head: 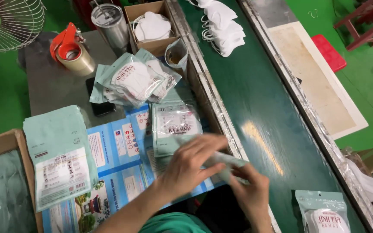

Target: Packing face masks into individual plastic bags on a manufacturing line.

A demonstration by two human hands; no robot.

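Fingers [203, 149] of the left hand [191, 166] lie stretched together over the top of a pale green mask pouch [232, 163], pressing down on its near end, while the right hand [251, 190] comes up from below and pinches the same pouch between thumb and fingertips at its lower right edge. So the pouch sits sandwiched between the two hands, most of it hidden under the left fingers, with only a blurred strip poking out to the right, just over the metal rim of the conveyor belt [264, 112]. Whether it is already filled cannot be told.

Just above the left hand a sealed packet with a white mask inside [175, 125] lies flat on blue printed sheets [117, 159] covering the tabletop [52, 86]. Further back a loose heap of filled packets [134, 80] rests near a tape dispenser [70, 49], a steel tumbler [109, 23] and a cardboard box of white masks [152, 26]. A stack of empty green pouches [59, 153] sits to the left. More white masks [223, 26] lie on the belt, and one filled packet [324, 213] at its near right
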